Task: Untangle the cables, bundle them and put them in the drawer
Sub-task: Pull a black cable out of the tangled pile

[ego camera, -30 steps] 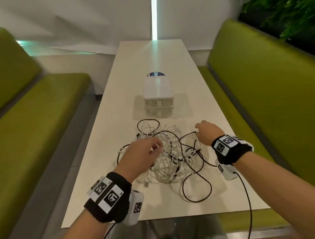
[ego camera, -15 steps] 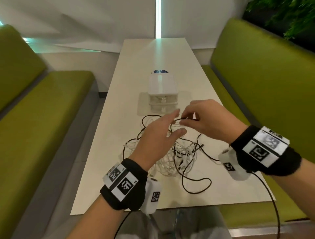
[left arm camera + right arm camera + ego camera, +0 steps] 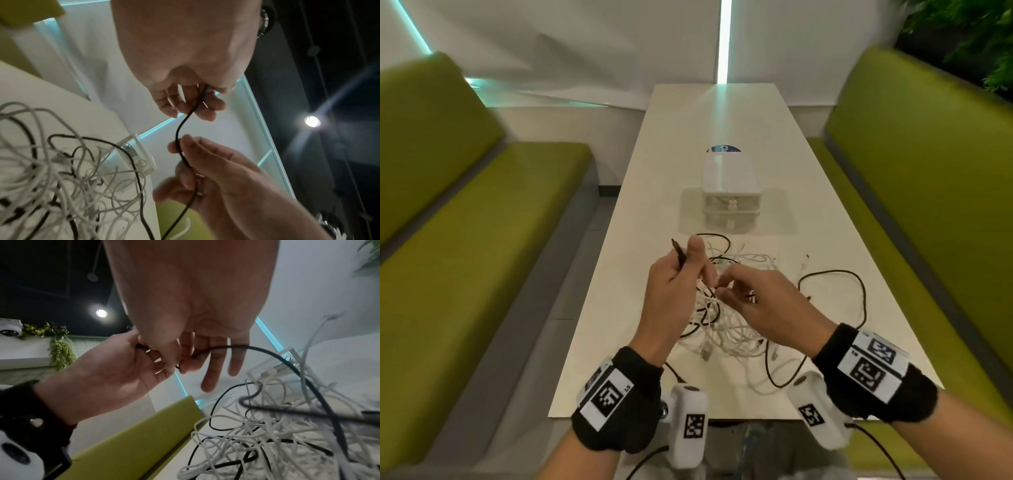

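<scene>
A tangle of white and black cables (image 3: pixel 729 329) lies on the white table (image 3: pixel 654 212), in front of a small white drawer unit (image 3: pixel 730 192) whose drawers are closed. Above the tangle my left hand (image 3: pixel 688 263) grips a black cable (image 3: pixel 678 254) near its end, and the plug sticks up past my thumb. My right hand (image 3: pixel 722 287) pinches the same cable a little further along. In the left wrist view the black cable (image 3: pixel 180 128) runs from my left hand (image 3: pixel 191 105) down into my right hand (image 3: pixel 185 155). In the right wrist view the black cable (image 3: pixel 267 353) arcs from my right hand (image 3: pixel 185 365) into the tangle (image 3: pixel 267 426).
Green benches (image 3: pixel 465 246) run along both sides of the table, the right bench (image 3: pixel 928 192) close to a loose black loop (image 3: pixel 859 294). A blue sticker (image 3: pixel 722 149) lies behind the drawer unit. The table's near edge (image 3: pixel 722 416) is just beyond my wrists.
Both hands have come down and closer over the tangle. My left hand, open half a second ago, now grips the black cable's end, and my right hand has slid along the same cable.
</scene>
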Demonstrator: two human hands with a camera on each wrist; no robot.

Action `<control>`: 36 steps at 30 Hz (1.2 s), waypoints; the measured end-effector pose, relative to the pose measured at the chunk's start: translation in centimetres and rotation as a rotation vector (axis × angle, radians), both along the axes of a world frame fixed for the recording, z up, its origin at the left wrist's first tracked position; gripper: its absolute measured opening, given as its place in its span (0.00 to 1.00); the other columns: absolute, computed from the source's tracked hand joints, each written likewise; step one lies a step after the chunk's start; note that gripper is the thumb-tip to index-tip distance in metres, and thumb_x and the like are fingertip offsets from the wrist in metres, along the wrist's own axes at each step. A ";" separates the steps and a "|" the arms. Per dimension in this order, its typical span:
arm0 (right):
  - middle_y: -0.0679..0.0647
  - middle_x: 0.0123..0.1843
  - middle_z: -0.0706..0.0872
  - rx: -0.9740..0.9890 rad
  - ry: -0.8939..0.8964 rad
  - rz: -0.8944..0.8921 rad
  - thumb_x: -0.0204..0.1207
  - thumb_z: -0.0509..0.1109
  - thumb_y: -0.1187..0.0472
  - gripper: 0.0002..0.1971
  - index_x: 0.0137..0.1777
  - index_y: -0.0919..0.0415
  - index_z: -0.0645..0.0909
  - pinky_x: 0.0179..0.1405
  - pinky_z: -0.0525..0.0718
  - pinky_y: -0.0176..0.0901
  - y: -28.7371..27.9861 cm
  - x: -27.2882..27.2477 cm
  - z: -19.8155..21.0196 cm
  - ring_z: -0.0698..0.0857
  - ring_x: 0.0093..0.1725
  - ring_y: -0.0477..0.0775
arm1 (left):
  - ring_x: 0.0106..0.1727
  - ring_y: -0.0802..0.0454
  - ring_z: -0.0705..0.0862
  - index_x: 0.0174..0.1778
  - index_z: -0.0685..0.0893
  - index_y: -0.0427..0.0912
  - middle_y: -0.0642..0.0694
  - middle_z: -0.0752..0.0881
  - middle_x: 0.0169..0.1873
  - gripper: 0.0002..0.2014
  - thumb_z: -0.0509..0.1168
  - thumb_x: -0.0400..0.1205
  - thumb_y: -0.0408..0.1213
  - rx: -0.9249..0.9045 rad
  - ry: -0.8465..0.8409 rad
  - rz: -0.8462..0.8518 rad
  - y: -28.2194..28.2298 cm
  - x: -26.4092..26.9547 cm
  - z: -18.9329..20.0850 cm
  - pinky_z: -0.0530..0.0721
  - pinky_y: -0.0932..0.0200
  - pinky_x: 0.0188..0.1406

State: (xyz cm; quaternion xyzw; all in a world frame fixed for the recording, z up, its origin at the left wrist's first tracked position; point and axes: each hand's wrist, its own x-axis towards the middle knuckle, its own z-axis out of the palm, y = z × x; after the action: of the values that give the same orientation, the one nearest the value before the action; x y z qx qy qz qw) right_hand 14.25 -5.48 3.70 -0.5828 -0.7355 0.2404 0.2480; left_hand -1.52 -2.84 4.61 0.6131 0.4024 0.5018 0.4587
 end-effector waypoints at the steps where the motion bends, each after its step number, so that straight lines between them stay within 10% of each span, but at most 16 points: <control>1: 0.41 0.26 0.78 0.004 0.006 0.005 0.82 0.67 0.52 0.05 0.46 0.50 0.80 0.31 0.71 0.35 0.2 -0.1 -0.2 0.76 0.29 0.42 | 0.36 0.50 0.83 0.24 0.76 0.41 0.49 0.80 0.25 0.29 0.50 0.84 0.57 -0.040 -0.044 -0.007 0.0 -0.2 -0.1 0.82 0.63 0.50; 4: 0.43 0.23 0.75 0.019 -0.044 0.050 0.81 0.68 0.52 0.06 0.44 0.50 0.82 0.28 0.67 0.33 0.6 -0.1 -0.4 0.74 0.28 0.43 | 0.28 0.47 0.73 0.24 0.71 0.43 0.48 0.70 0.22 0.26 0.50 0.85 0.55 -0.183 -0.285 -0.087 0.1 -0.6 -0.3 0.83 0.57 0.40; 8: 0.41 0.30 0.78 0.121 -0.114 0.187 0.79 0.66 0.44 0.13 0.43 0.51 0.86 0.30 0.68 0.29 0.9 0.3 -0.8 0.76 0.31 0.40 | 0.23 0.52 0.54 0.22 0.67 0.44 0.49 0.60 0.19 0.27 0.57 0.81 0.60 -0.324 -0.333 -0.182 0.2 -1.0 -0.5 0.55 0.57 0.23; 14: 0.42 0.29 0.74 0.173 -0.318 0.242 0.78 0.53 0.32 0.24 0.38 0.49 0.79 0.29 0.74 0.42 0.9 2.1 -1.7 0.72 0.30 0.41 | 0.22 0.62 0.73 0.39 0.91 0.39 0.46 0.76 0.23 0.26 0.54 0.83 0.54 -0.127 0.139 -0.198 0.9 -2.9 -0.7 0.67 0.72 0.24; 17: 0.41 0.32 0.78 0.238 -0.370 0.228 0.79 0.53 0.37 0.22 0.41 0.50 0.81 0.27 0.77 0.45 0.6 1.5 -1.0 0.74 0.30 0.44 | 0.44 0.68 0.86 0.52 0.89 0.58 0.56 0.90 0.41 0.21 0.53 0.81 0.61 -0.013 0.410 -0.217 0.5 -2.4 -1.4 0.77 0.74 0.42; 23: 0.41 0.25 0.70 0.263 -0.311 0.230 0.80 0.57 0.39 0.21 0.32 0.53 0.72 0.24 0.70 0.40 1.2 1.7 0.6 0.70 0.26 0.45 | 0.23 0.60 0.77 0.29 0.80 0.56 0.61 0.78 0.17 0.28 0.45 0.78 0.68 0.226 0.844 -0.232 0.3 -2.8 0.0 0.68 0.66 0.26; 27: 0.45 0.27 0.73 0.140 -0.117 0.262 0.84 0.55 0.42 0.22 0.35 0.57 0.72 0.29 0.69 0.35 1.7 2.0 0.2 0.74 0.30 0.45 | 0.26 0.55 0.83 0.31 0.83 0.46 0.52 0.86 0.24 0.38 0.47 0.72 0.79 0.271 0.682 -0.110 1.5 -5.9 0.9 0.81 0.59 0.34; 32: 0.42 0.29 0.80 0.023 -0.123 0.201 0.86 0.55 0.46 0.19 0.38 0.54 0.76 0.32 0.72 0.31 2.4 3.0 -0.4 0.78 0.30 0.41 | 0.22 0.62 0.67 0.24 0.82 0.51 0.56 0.75 0.23 0.21 0.64 0.81 0.56 -0.126 -0.287 0.160 2.4 -9.5 2.7 0.65 0.69 0.21; 34: 0.47 0.30 0.82 0.031 -0.185 0.165 0.86 0.53 0.45 0.19 0.39 0.55 0.76 0.33 0.74 0.33 2.5 3.1 -0.8 0.79 0.30 0.43 | 0.23 0.59 0.67 0.25 0.83 0.53 0.51 0.74 0.26 0.23 0.58 0.87 0.50 -0.086 -0.202 0.216 2.9 -10.5 2.1 0.66 0.65 0.22; 36: 0.51 0.32 0.83 0.041 -0.258 0.136 0.86 0.51 0.44 0.20 0.40 0.55 0.74 0.37 0.77 0.45 2.8 3.0 -1.3 0.81 0.33 0.52 | 0.27 0.52 0.76 0.28 0.85 0.58 0.52 0.82 0.28 0.22 0.58 0.88 0.46 0.002 0.246 0.192 3.1 -9.9 0.6 0.72 0.56 0.30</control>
State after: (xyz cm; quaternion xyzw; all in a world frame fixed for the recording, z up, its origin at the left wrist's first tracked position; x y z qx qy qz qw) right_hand 17.25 -2.73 2.41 -0.5523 -0.8040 0.1646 0.1464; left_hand -11.41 0.29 5.21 0.6289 0.5119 0.4650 0.3554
